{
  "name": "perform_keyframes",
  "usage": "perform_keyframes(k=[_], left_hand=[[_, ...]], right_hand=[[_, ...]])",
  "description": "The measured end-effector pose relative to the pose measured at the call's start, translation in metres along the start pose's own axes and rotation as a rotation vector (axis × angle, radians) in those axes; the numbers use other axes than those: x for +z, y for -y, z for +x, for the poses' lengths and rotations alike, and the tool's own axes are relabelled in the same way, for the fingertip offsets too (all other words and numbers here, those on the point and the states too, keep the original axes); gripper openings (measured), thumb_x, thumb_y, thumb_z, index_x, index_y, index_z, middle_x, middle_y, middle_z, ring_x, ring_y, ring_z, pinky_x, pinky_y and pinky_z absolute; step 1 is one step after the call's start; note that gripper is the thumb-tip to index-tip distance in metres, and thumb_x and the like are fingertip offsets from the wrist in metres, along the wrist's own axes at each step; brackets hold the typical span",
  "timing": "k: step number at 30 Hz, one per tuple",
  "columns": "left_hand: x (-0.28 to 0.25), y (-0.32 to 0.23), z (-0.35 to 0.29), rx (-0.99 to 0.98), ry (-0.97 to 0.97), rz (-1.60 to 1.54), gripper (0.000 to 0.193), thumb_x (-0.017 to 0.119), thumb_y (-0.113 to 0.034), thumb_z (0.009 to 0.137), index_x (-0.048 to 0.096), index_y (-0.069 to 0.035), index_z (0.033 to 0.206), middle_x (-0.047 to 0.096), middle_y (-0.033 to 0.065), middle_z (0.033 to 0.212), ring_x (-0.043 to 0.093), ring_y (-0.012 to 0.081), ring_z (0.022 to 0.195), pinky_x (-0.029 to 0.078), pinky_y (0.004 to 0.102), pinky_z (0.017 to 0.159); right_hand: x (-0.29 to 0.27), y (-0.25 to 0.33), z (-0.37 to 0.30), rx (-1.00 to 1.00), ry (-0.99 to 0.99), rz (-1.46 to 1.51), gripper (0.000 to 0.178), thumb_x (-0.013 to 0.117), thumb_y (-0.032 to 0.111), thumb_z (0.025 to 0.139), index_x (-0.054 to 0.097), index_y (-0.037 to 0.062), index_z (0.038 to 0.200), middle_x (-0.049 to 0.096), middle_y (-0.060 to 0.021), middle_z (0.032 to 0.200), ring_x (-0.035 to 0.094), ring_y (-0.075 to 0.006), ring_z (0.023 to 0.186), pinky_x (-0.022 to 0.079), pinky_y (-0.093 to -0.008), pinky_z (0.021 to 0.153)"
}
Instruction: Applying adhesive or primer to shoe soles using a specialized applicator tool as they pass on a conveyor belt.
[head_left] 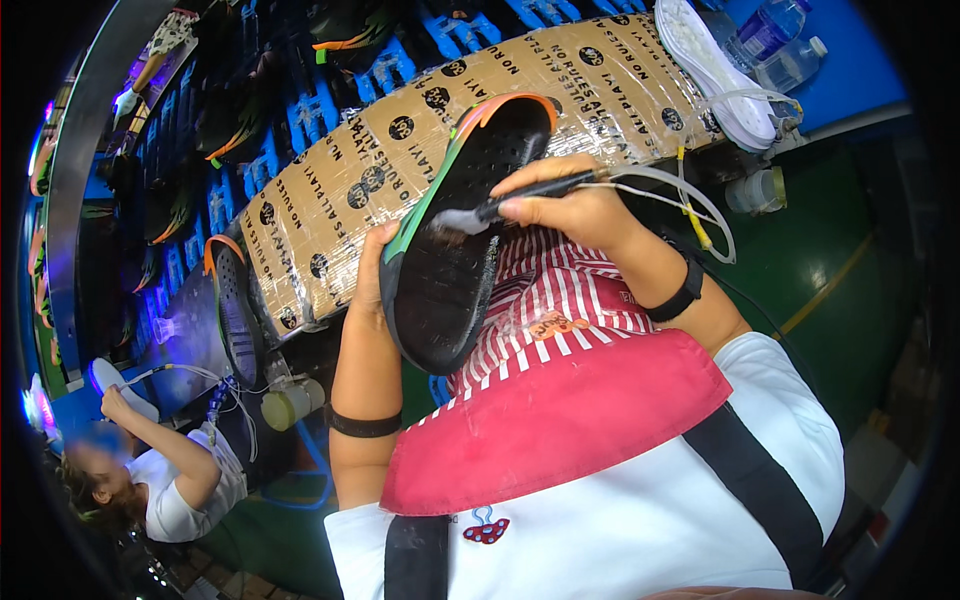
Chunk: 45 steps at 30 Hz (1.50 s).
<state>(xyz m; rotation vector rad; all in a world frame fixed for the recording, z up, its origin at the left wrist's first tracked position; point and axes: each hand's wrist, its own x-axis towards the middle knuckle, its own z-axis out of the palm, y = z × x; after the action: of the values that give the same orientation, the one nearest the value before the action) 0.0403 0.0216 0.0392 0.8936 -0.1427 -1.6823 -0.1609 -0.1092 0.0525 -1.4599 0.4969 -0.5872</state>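
The left hand (369,272) is grasping one black shoe sole (440,310) with a green and orange rim, its grip being closed on the sole's left side. The right hand (585,207) is pinching one dark-handled brush (550,187), whose pale bristles are apparently touching the sole's inner face. The sole is being held at the near edge of the cardboard-covered tabletop (320,225), its toe overlapping that edge in view; contact with the tabletop cannot be told. One white sole (712,75) is lying at the tabletop's right end, with at least two bottles (770,30) resting just beyond. One orange-rimmed dark sole (238,320) is sitting beside the left end. Two jars are showing: one white jar (756,190) near the right near corner, one cream jar (292,403) near the left. One co-worker (185,500) is holding one pale piece (125,390) farther left.
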Motion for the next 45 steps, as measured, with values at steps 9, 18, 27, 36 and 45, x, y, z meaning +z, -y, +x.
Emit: perform_keyframes(k=[9,18,27,36,45], left_hand=[[-0.002,0.008,0.01,0.251,-0.091,-0.085,0.058,0.041,-0.04,0.084,0.046,-0.001,0.126,0.057,0.0168,0.117,0.059,0.0286,0.101,0.047,0.0407,0.09],[0.015,0.028,-0.002,0.392,0.357,-0.451,0.069,0.045,-0.047,0.089,0.022,-0.009,0.142,0.023,0.0226,0.144,0.043,0.0428,0.119,0.048,0.0459,0.086],[0.034,0.044,-0.01,0.456,0.182,-0.323,0.073,0.049,-0.056,0.082,0.026,-0.016,0.14,0.037,0.0218,0.134,0.045,0.0463,0.114,0.057,0.0475,0.057],[0.198,-0.103,0.069,0.67,0.717,0.23,0.078,0.045,-0.052,0.084,0.02,-0.004,0.14,0.04,0.0226,0.132,0.045,0.0428,0.115,0.051,0.0496,0.081],[0.308,-0.192,0.156,0.72,0.38,0.444,0.068,0.048,-0.034,0.091,0.01,-0.007,0.14,0.038,0.0328,0.126,0.057,0.0432,0.099,0.053,0.0446,0.075]], right_hand=[[0.004,-0.005,0.003,-0.504,-0.181,-0.417,0.022,0.071,0.01,0.074,0.067,0.0018,0.094,0.065,-0.0109,0.073,0.063,-0.0198,0.064,0.048,-0.0284,0.059],[-0.009,0.008,-0.003,-0.413,-0.168,-0.219,0.023,0.07,0.013,0.074,0.067,0.0026,0.095,0.067,-0.0129,0.08,0.065,-0.022,0.07,0.05,-0.0297,0.063],[-0.044,0.013,-0.021,-0.107,-0.335,0.031,0.023,0.068,0.012,0.077,0.067,0.0013,0.098,0.068,-0.0093,0.085,0.063,-0.0108,0.074,0.049,-0.0241,0.067],[-0.084,0.016,-0.043,-0.074,-0.524,0.047,0.024,0.068,0.01,0.078,0.066,-0.0003,0.099,0.067,-0.0068,0.081,0.059,-0.0083,0.072,0.047,-0.0219,0.065],[-0.098,0.014,-0.062,-0.127,-0.561,0.124,0.022,0.068,0.006,0.078,0.066,-0.0025,0.098,0.066,-0.0068,0.076,0.059,-0.0091,0.064,0.047,-0.0209,0.061]])
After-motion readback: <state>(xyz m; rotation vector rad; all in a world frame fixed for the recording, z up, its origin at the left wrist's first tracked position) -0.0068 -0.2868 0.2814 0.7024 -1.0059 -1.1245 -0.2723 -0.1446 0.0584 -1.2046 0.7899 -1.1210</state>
